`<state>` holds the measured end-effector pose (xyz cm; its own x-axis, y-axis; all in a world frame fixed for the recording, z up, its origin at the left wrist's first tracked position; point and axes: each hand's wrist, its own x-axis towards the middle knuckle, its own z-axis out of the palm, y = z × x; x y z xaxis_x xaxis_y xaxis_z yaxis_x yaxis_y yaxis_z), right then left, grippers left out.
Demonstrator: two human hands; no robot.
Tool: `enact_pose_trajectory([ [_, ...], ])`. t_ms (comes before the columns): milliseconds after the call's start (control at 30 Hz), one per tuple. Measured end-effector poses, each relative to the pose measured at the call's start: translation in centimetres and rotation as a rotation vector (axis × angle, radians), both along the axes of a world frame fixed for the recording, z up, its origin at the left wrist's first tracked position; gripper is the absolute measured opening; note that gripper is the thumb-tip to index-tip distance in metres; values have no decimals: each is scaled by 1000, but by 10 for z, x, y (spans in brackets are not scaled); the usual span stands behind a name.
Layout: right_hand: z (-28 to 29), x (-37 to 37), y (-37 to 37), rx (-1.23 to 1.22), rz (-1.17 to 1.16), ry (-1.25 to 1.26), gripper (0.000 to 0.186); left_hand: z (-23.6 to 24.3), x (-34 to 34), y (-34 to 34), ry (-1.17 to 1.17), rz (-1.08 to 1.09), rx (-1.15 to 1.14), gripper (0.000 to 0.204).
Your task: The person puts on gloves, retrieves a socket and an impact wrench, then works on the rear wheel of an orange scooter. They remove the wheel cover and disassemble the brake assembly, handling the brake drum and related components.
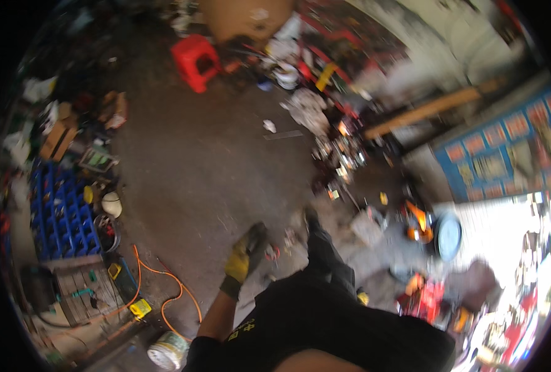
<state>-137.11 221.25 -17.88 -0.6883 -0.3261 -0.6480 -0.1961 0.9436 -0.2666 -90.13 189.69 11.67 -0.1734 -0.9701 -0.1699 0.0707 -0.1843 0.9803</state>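
My left hand (pixel 246 253), in a yellow and black work glove, hangs in front of my body above the dark floor. Motion smears its fingers, so whether they are open or closed does not show. Just right of it is a small red-edged thing (pixel 272 252), too blurred to name; I cannot tell whether the hand touches it. Of my right hand (pixel 363 298) only a yellow patch of glove appears beside my right hip. My dark clothing hides the rest of that hand and anything in it. My leg (pixel 325 251) is stretched forward on the floor.
Blue parts bins (pixel 64 214) line the left side, with an orange hose (pixel 179 288) and a bucket (pixel 167 351) nearer me. A red stool (pixel 195 62) stands ahead. Cluttered metal parts (pixel 344 155) and a blue round tub (pixel 449 237) lie to the right.
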Motion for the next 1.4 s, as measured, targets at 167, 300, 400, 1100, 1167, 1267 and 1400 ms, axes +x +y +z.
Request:
enact_pose_trajectory([
  [167,8,-120,-415,-472,-321,-239,57,-5,-6,-72,-125,237,298,51],
  [300,100,-109,-741,-668,885,354,52,1,34,-133,20,457,58,46],
  [400,176,-41,-912,-529,522,-120,44,-1,88,-185,-196,554,-49,43],
  [1100,38,475,-1171,335,609,-475,34,90,503,-772,-123,573,-101,46],
  [1167,27,541,-1256,340,740,-454,35,75,540,-832,-105,707,-47,47],
  [1267,37,656,-1400,352,902,-448,38,72,594,-901,125,904,47,48],
  [1400,98,848,-1601,-210,1754,-221,52,76,680,-969,41,994,62,46],
])
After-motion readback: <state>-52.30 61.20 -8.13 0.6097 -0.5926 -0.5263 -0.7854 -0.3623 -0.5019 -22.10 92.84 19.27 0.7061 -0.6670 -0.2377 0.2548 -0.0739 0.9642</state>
